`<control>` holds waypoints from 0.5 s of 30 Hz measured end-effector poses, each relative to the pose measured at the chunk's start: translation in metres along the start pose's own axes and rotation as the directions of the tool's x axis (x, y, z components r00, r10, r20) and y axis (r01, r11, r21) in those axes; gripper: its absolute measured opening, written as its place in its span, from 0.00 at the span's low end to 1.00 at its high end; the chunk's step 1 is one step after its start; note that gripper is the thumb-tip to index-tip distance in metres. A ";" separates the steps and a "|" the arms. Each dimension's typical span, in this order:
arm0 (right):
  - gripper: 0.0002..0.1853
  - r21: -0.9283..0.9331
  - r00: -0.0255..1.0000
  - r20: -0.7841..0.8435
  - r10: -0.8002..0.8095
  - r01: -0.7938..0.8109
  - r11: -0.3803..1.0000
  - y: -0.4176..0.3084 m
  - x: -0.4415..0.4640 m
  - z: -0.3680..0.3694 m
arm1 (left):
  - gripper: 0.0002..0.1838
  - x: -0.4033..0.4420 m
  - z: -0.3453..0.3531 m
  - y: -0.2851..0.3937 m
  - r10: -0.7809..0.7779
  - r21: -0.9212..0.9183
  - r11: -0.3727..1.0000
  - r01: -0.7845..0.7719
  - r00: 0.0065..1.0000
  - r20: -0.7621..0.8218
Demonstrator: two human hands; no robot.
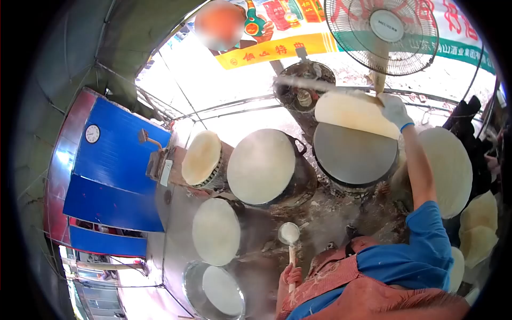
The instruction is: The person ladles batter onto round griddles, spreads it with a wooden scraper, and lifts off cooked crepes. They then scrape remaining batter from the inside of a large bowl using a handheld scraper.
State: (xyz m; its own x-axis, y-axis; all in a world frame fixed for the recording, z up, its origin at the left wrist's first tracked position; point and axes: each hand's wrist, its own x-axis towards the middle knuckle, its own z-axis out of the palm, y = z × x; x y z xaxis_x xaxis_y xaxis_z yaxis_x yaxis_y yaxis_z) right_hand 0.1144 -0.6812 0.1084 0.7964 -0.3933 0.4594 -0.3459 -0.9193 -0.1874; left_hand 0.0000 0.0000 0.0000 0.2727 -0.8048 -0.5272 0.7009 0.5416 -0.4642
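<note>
My left hand (pixel 292 274) is closed round the handle of a ladle (pixel 289 233), whose round bowl holds whitish batter. My right hand (pixel 394 110), in a white glove, is closed at the far edge of a griddle (pixel 354 152). From it a long, pale stick-like tool (pixel 304 82) seems to run left, smeared by motion. Just below the tool, a thin pancake (pixel 357 113) covers the far part of that griddle, its near edge slanting across the dark bare surface. The fingers of my right hand are partly hidden, so its contact with the pancake is unclear.
Left of it stand more griddles with pale rounds: a large one (pixel 261 166), a browned one (pixel 201 158) and another (pixel 216 232). A metal basin (pixel 188 288) stands at the bottom. Finished pancakes (pixel 448 170) lie at right. A fan (pixel 381 34) stands ahead; steam drifts.
</note>
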 end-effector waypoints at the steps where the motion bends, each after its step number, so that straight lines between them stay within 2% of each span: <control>1: 0.12 0.035 0.998 -0.058 0.037 -0.035 0.999 0.003 0.000 -0.005 | 0.16 -0.008 -0.009 0.002 0.060 0.088 0.995 -0.056 0.998 -0.037; 2: 0.13 0.073 0.995 -0.035 0.093 -0.090 0.993 0.015 0.004 -0.005 | 0.15 0.012 -0.007 -0.003 0.041 0.076 0.996 -0.041 0.999 -0.001; 3: 0.16 0.024 0.992 -0.089 0.090 -0.088 0.996 0.050 0.043 -0.017 | 0.14 0.033 -0.007 -0.005 0.022 0.066 0.998 -0.025 0.999 0.035; 5: 0.18 0.005 0.972 -0.079 0.223 -0.224 0.975 0.064 0.057 -0.030 | 0.14 0.024 0.001 -0.012 -0.074 -0.114 0.989 0.094 0.983 0.167; 7: 0.19 -0.026 0.966 -0.223 0.133 -0.143 0.989 0.091 0.078 -0.039 | 0.14 0.021 -0.004 -0.009 -0.082 -0.119 0.987 0.106 0.979 0.187; 8: 0.18 -0.021 0.977 -0.135 0.162 -0.167 0.986 0.083 0.092 -0.061 | 0.14 0.017 -0.008 -0.007 -0.086 -0.122 0.986 0.112 0.976 0.198; 9: 0.17 -0.038 0.968 -0.229 0.106 -0.118 0.992 0.072 0.102 -0.075 | 0.14 0.015 -0.008 -0.006 -0.090 -0.127 0.985 0.118 0.974 0.209; 11: 0.15 -0.171 0.957 -0.268 -0.110 0.066 0.983 0.038 0.122 -0.100 | 0.13 0.007 -0.001 -0.006 -0.012 -0.106 0.994 0.028 0.989 0.150; 12: 0.15 -0.215 0.980 -0.162 -0.112 0.076 0.974 0.026 0.135 -0.106 | 0.14 0.002 0.002 -0.006 0.035 -0.096 0.995 -0.023 0.992 0.125; 14: 0.14 -0.279 0.989 0.063 -0.130 0.143 0.950 -0.017 0.167 -0.103 | 0.16 -0.003 -0.021 0.012 0.008 -0.102 0.995 0.014 0.977 0.212; 15: 0.13 -0.300 0.982 0.123 -0.142 0.173 0.938 -0.041 0.179 -0.098 | 0.17 -0.014 -0.035 0.018 0.021 -0.111 0.994 0.008 0.964 0.263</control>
State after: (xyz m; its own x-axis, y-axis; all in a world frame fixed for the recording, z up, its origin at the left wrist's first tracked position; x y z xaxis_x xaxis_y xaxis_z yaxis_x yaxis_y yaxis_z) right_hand 0.2224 -0.7133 0.2835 0.8922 -0.2573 0.3711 -0.3358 -0.9275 0.1642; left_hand -0.0142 0.0296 -0.0261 0.4516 -0.8285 -0.3310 0.6258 0.5586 -0.5443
